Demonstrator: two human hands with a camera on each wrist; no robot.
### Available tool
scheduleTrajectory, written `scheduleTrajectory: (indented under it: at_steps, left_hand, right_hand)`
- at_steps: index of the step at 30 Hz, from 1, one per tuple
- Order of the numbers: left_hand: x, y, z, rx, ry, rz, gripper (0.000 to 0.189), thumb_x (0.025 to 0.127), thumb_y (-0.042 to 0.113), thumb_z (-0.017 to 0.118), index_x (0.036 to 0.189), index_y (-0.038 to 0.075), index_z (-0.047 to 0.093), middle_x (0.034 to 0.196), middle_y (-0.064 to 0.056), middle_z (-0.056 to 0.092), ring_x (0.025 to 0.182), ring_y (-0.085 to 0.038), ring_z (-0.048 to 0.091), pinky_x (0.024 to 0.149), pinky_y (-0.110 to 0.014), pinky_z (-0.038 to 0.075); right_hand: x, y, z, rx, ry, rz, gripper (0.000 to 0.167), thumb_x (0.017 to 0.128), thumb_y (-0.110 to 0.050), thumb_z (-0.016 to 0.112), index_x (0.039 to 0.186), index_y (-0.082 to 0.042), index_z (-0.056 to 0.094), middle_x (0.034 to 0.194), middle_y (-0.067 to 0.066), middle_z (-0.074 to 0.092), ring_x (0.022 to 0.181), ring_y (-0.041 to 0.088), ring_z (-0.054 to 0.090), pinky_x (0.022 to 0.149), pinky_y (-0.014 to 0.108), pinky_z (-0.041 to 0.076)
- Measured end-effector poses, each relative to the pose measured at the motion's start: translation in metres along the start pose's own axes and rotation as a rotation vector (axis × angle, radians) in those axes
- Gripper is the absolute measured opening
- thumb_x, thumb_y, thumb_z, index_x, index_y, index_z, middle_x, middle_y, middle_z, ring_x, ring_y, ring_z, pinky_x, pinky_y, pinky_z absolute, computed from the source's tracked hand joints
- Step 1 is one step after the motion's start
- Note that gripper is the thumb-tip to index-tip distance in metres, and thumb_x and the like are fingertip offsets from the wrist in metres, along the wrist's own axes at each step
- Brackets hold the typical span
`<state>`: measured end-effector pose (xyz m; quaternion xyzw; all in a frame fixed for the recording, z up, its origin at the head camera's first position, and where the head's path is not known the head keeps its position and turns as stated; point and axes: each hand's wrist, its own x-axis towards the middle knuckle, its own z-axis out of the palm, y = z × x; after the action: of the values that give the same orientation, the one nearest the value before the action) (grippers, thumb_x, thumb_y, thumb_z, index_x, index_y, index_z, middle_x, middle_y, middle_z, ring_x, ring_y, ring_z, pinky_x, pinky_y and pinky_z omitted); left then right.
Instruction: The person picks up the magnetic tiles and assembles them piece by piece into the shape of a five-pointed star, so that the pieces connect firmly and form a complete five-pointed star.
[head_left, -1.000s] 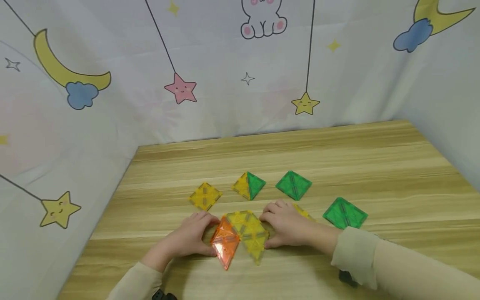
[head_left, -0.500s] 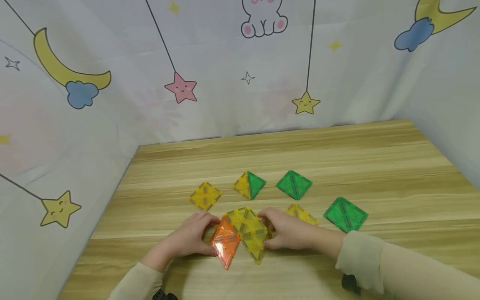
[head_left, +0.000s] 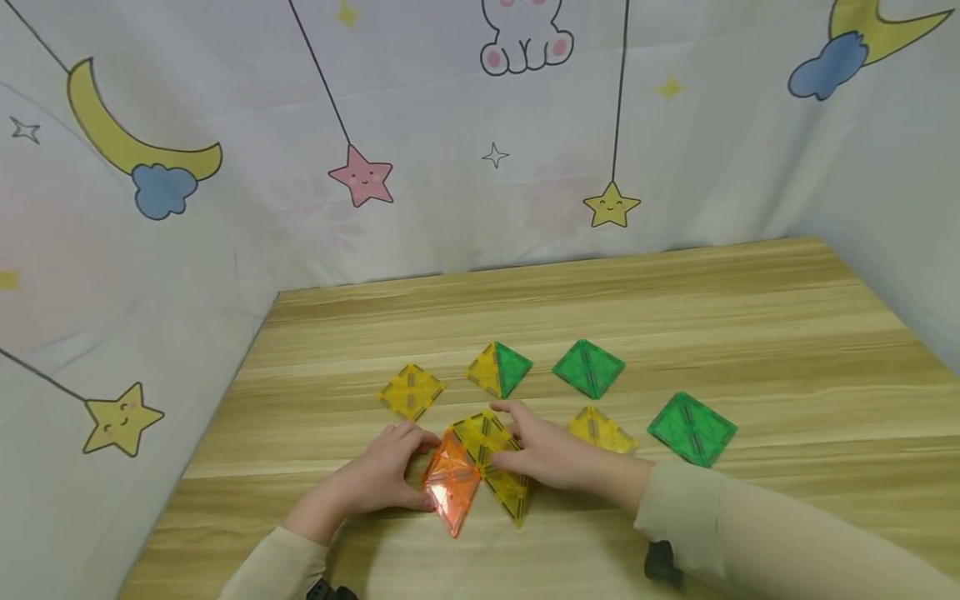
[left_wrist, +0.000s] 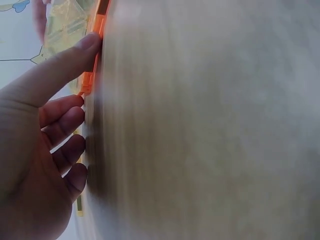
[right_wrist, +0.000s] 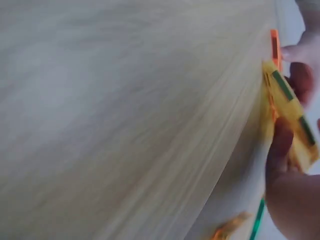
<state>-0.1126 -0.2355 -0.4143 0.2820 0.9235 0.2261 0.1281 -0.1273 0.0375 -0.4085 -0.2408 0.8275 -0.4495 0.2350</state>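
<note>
- A light-brown, stripy wooden table (head_left: 562, 300) sits at the bottom.
- A white, wrinkly cloth (head_left: 435, 229) hangs behind it and along the left.
- Two curved yellow moons (head_left: 108, 133) are on it, each with a puffy blue cloud (head_left: 162, 193).
- A smiling pink star (head_left: 362, 177) and two smiling yellow stars (head_left: 612, 207) hang on dark lines.
- A white animal with pink feet (head_left: 522, 37) sits up top, partly cut off.

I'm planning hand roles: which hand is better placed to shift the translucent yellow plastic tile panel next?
Probably the right hand: its thumb and fingers pinch the yellow panel, whereas the left hand holds the translucent orange plastic kite-shaped piece beside it.
</note>
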Motion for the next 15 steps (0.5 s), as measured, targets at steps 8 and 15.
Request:
scheduleTrajectory:
  at_steps: [8,15]
  left_hand:
    - [0.001,0.005,-0.002,-0.090,-0.030,-0.062,0.072,0.066,0.042,0.081,0.123,0.007,0.052,0.116,0.001,0.048,0.110,-0.019,0.043,0.094,-0.043,0.038]
    - [0.008,0.009,-0.002,-0.294,-0.048,-0.100,0.075,0.071,0.033,0.080,0.130,0.003,0.046,0.119,-0.002,0.053,0.105,-0.018,0.050,0.091,-0.041,0.041]
  right_hand:
    - [0.013,-0.002,0.011,-0.007,0.045,-0.064,0.055,0.093,-0.015,0.057,0.143,-0.012,0.034,0.145,0.012,0.036,0.132,0.030,0.033,0.104,0.049,0.028]
    - [0.013,-0.003,0.012,0.068,0.077,-0.014,0.045,0.093,-0.014,0.058,0.135,-0.017,0.044,0.142,0.010,0.041,0.131,0.029,0.034,0.104,0.051,0.026]
